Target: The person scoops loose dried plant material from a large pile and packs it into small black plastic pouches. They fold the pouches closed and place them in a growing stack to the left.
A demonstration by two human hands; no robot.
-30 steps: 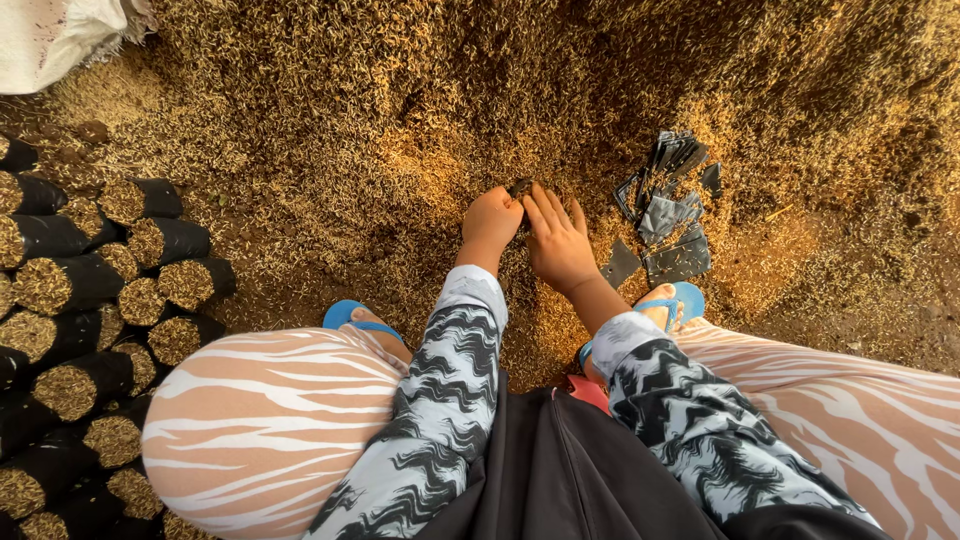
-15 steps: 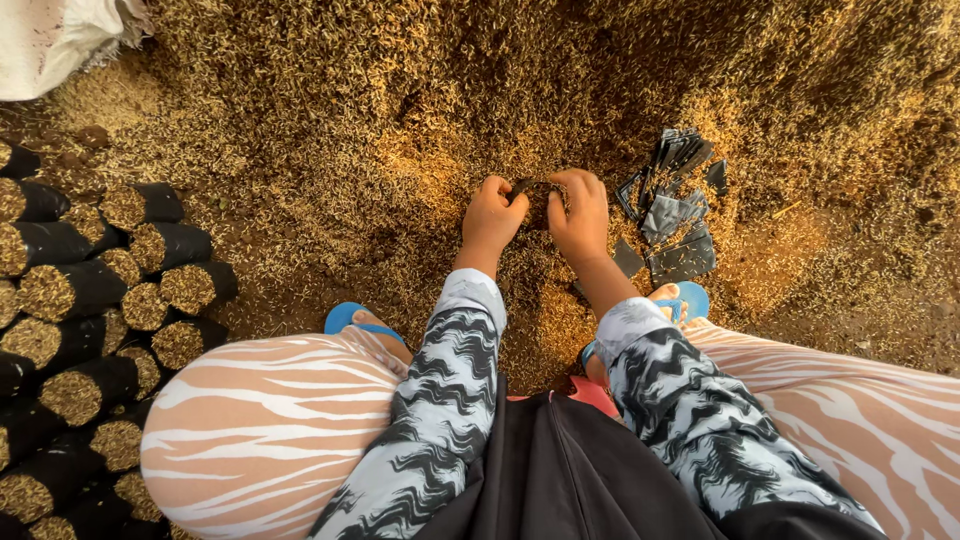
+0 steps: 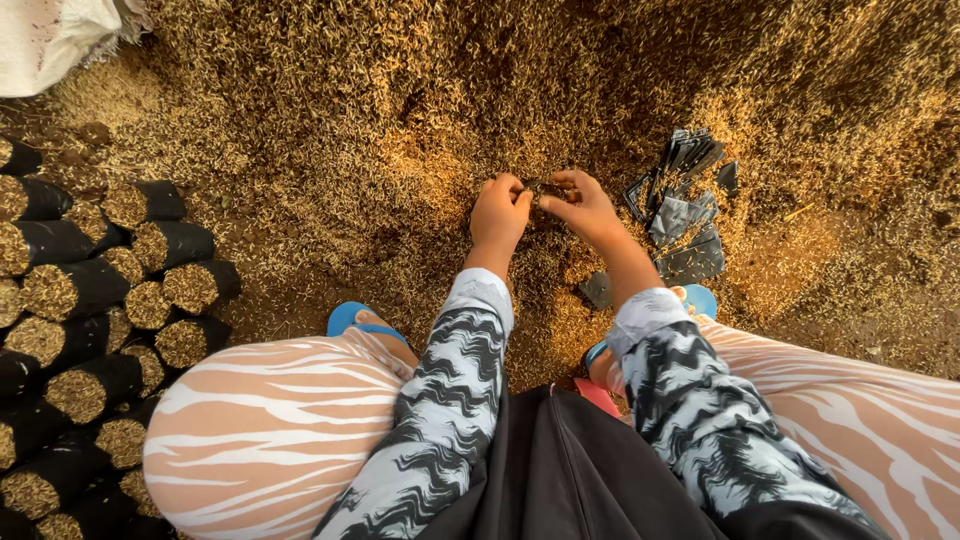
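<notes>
Both hands' grip (image 3: 533, 195) pinches what seems a small black bag (image 3: 535, 186) over husks (image 3: 420, 120)

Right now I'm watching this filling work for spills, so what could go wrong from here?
Both hands, left hand and right hand, pinch one small black bag over the husk pile; its thin mouth could slip shut or tear. The loose empty bags lie partly in husk and might get buried. The stacked filled bags sit close to the person's knee and could be knocked.
</notes>
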